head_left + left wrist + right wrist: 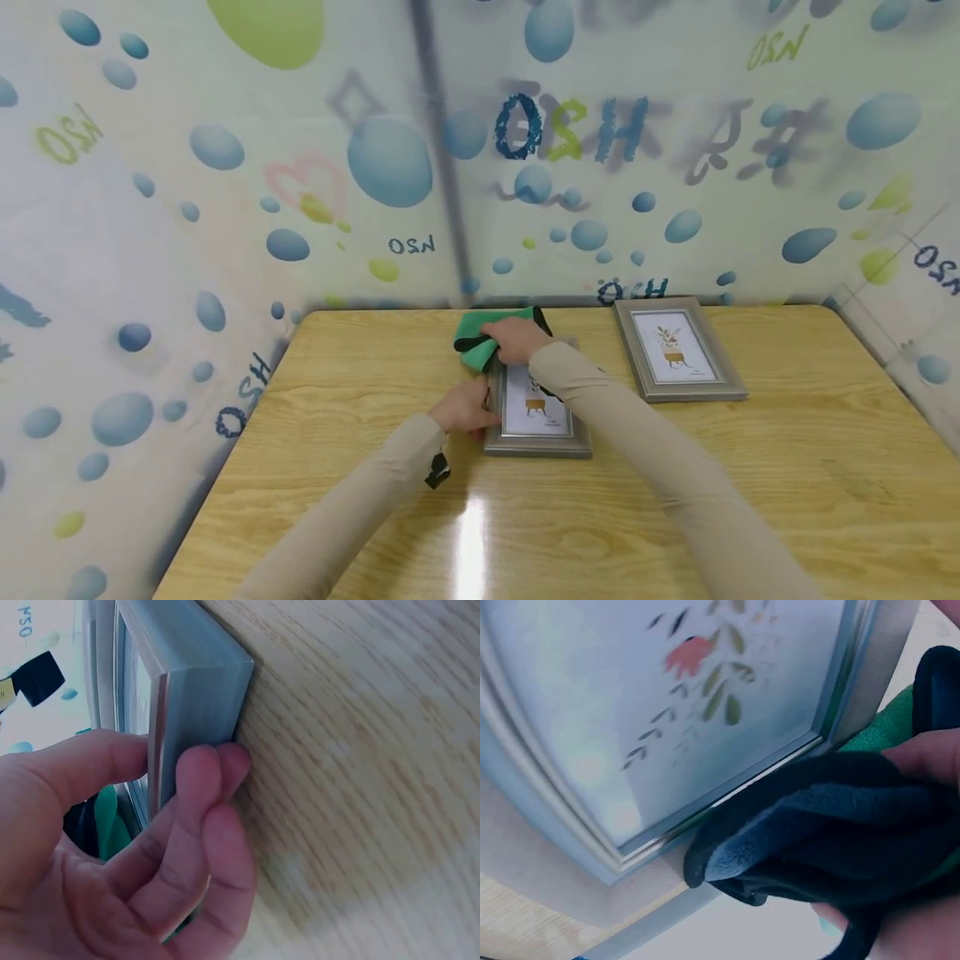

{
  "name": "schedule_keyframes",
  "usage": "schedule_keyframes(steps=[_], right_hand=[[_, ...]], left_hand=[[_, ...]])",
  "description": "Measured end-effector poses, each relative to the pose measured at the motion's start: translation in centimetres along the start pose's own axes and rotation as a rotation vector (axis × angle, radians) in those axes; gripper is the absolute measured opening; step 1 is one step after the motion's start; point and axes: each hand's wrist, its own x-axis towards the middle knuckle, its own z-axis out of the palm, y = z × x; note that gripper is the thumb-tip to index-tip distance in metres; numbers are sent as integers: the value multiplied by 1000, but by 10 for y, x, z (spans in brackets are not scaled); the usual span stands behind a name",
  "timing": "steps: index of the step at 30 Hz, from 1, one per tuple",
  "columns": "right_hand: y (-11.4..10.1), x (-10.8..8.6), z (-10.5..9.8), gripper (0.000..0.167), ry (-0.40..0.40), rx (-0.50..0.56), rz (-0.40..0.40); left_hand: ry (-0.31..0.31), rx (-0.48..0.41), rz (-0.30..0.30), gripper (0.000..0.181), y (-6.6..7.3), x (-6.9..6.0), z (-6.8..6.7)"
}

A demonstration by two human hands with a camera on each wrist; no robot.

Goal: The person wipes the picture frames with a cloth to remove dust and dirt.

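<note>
A grey picture frame point(537, 447) with a plant print lies face up on the table, its far end hidden by the right hand and sleeve. My left hand point(462, 407) grips its left edge; in the left wrist view the thumb is on the face side and the fingers point(199, 780) are against the outer side. My right hand point(517, 340) holds a bunched green cloth point(480, 321) with a black border over the frame's far left corner. Up close in the right wrist view, the dark fold of the cloth point(802, 832) touches the frame border beside the print.
A second, similar picture frame point(652, 367) lies farther right near the back edge of the wooden table point(360, 367). Behind and at both sides stands a white backdrop point(487, 225) with blue and green spots and letters.
</note>
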Motion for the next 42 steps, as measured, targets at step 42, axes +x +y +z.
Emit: schedule_keyframes(steps=[42], right_hand=[[19, -21, 6, 56, 11, -61, 0]], left_hand=[[-21, -56, -86, 42, 4, 4, 1]])
